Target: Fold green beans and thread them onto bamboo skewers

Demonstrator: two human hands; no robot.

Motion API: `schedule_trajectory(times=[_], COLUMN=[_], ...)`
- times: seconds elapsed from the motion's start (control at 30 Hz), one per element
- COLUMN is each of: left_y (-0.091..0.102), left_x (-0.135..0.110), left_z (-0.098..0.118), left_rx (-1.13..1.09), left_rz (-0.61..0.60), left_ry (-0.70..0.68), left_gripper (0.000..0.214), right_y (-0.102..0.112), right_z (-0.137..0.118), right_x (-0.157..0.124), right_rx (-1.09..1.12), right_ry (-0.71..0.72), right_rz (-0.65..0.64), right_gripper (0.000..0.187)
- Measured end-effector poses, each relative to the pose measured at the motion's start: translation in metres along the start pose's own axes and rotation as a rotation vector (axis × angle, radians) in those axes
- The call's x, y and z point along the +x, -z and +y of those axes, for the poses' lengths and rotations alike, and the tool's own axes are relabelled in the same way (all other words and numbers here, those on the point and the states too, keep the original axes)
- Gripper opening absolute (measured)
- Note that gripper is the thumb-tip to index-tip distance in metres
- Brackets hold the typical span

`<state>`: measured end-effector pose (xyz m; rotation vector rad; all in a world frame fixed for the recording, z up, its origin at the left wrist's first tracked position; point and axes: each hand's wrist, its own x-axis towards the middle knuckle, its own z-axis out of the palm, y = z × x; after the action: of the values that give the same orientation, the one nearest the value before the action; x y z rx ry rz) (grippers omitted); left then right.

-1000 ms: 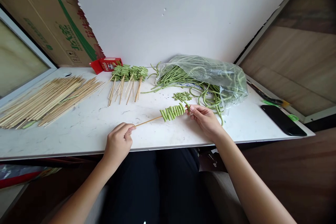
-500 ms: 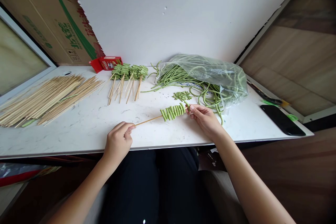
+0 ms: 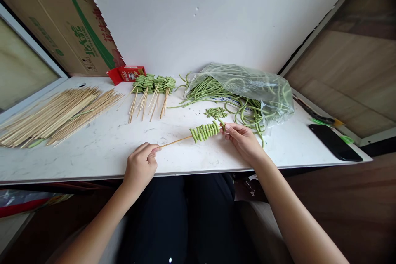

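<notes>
My left hand [image 3: 140, 168] pinches the near end of a bamboo skewer [image 3: 176, 142] at the front of the white table [image 3: 105, 152]. Several short green bean pieces [image 3: 206, 130] are threaded side by side on the skewer's far half. My right hand [image 3: 243, 140] is closed at the skewer's tip, with its fingers on a bean piece there. A small heap of cut bean pieces [image 3: 215, 112] lies just beyond the skewer.
A clear plastic bag of long green beans [image 3: 241, 90] lies at the back right. Finished bean skewers [image 3: 151, 90] lie at the back centre, a pile of bare skewers [image 3: 55, 115] at the left. A red box [image 3: 128, 73], a cardboard carton [image 3: 71, 37] and a black phone [image 3: 335, 142] stand around.
</notes>
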<state>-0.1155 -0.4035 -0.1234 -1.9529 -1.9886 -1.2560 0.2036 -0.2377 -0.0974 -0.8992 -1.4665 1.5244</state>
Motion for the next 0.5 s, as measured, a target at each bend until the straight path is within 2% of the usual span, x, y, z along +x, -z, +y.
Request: schedule_trajectory(times=[0.37,0.5], left_y=[-0.0006,-0.0003], left_x=[0.0007,0.0007], left_z=[0.0000,0.0001], left_rx=[-0.002,-0.005], left_rz=[0.004,0.002], left_ry=[0.006,0.007], left_gripper=[0.032,0.033], right_y=[-0.0009,-0.0019], right_z=[-0.0004,0.0023], right_x=[0.0004,0.0005], right_rx=[-0.010,-0.011], right_ry=[0.005,0.008], right_rz=[0.015,0.081], right_gripper=[0.030,0.029])
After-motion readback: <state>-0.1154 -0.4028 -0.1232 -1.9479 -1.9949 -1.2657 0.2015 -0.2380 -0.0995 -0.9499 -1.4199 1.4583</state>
